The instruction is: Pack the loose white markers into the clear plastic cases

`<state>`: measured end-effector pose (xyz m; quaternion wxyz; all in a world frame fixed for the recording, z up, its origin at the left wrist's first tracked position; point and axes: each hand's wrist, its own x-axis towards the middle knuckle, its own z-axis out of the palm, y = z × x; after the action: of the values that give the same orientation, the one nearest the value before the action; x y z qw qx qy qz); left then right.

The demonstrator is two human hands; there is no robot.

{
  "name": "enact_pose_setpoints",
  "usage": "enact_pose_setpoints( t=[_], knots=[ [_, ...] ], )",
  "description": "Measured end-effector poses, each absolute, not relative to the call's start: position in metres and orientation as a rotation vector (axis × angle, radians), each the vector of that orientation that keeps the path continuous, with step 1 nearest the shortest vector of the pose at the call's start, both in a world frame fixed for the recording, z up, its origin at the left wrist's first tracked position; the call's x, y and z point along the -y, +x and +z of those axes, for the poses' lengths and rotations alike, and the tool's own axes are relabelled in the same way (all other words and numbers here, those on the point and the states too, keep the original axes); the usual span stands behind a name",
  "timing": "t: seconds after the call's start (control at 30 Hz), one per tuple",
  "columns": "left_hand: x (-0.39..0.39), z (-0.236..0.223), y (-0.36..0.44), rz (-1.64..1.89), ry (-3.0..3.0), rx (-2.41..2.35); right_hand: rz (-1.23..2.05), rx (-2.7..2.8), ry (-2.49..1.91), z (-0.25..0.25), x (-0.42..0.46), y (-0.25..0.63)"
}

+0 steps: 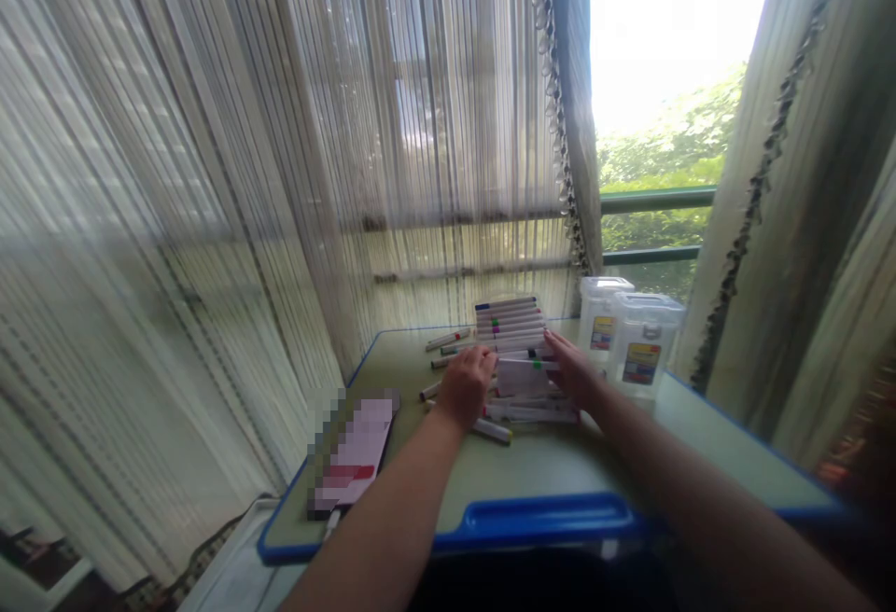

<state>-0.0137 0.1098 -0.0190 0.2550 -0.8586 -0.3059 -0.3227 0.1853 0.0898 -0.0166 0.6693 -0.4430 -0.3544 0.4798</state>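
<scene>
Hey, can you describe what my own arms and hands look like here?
Your left hand and right hand are bare, without gloves. Both forearms are uncovered too, with no sleeve, watch or bracelet showing. Any rings or small markings are too blurred to tell.

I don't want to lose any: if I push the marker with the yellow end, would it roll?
The yellow-ended marker looks rounded, so it might roll sideways across the flat tabletop. Its straight barrel suggests it's stiff, not floppy. It's slim, so it would probably feel light.
</scene>
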Motion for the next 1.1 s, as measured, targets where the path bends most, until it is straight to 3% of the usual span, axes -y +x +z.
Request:
enact_pose_setpoints(
  t=[0.4, 0.73, 0.83, 1.1],
  knots=[
    [-0.104, -0.014, -0.016, -0.760, -2.396, 0.867, 1.059, 0.794, -1.018, -0.020, -0.092, 0.185],
    [-0.104, -0.016, -0.016, -0.884, -2.388, 0.821, 1.087, 0.796, -0.942, -0.024, -0.098, 0.189],
    [-0.107, -0.018, -0.015, -1.041, -2.411, 0.899, 1.085, 0.806, -0.923, -0.024, -0.097, 0.188],
    [-0.124, -0.027, -0.007, -1.863, -2.746, 1.406, 1.083, 0.848, -0.924, -0.022, -0.093, 0.186]
  ],
)
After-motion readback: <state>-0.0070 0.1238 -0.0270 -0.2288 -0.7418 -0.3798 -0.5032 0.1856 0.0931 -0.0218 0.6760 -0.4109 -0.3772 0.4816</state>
